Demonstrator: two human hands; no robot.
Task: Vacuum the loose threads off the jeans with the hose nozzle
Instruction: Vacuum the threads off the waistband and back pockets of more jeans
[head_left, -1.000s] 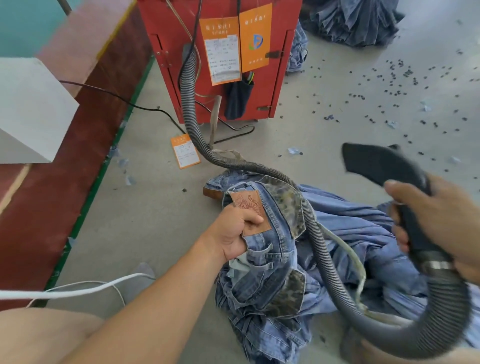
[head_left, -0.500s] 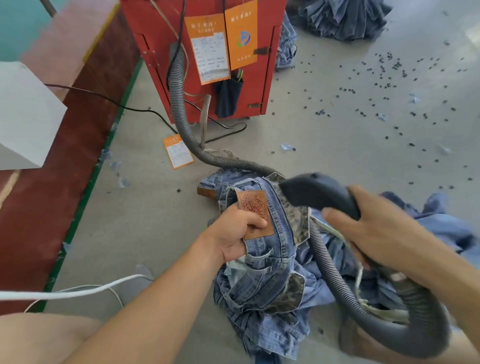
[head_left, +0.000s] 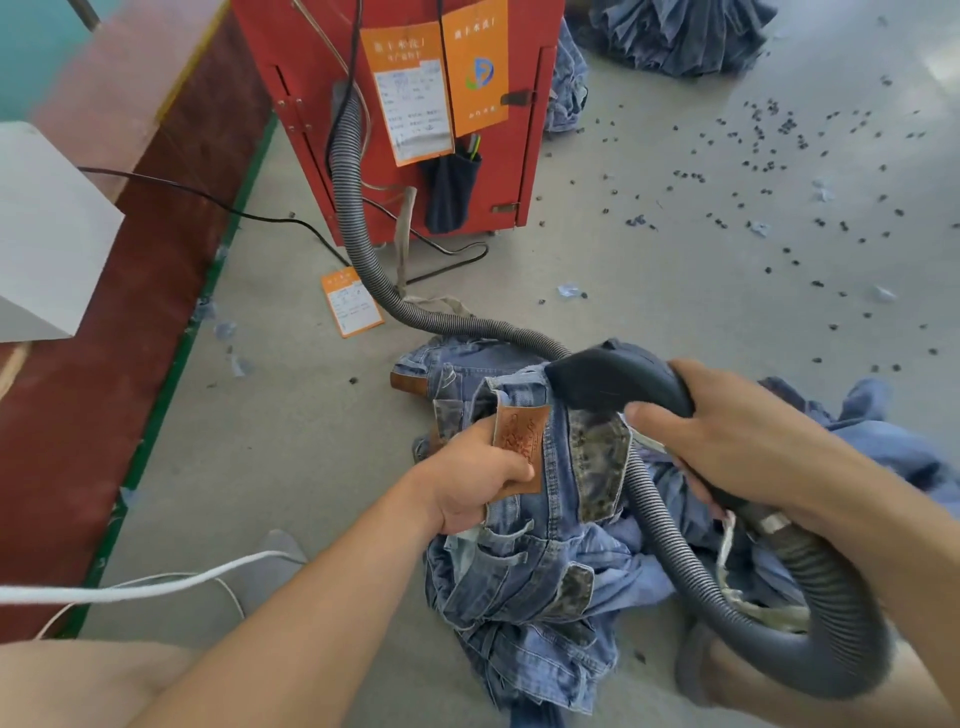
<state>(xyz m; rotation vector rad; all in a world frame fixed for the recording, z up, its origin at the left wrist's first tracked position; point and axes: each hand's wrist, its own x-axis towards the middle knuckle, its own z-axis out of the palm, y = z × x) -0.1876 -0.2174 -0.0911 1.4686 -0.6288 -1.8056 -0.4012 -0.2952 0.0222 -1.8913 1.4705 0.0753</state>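
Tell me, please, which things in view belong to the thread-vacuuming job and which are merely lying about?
Part of the job: jeans, gripped at the waistband by the left hand; black nozzle held by the right hand; grey hose; red machine.

Lying about: orange tag on the floor; scattered dark bits; white cord; far denim pile.
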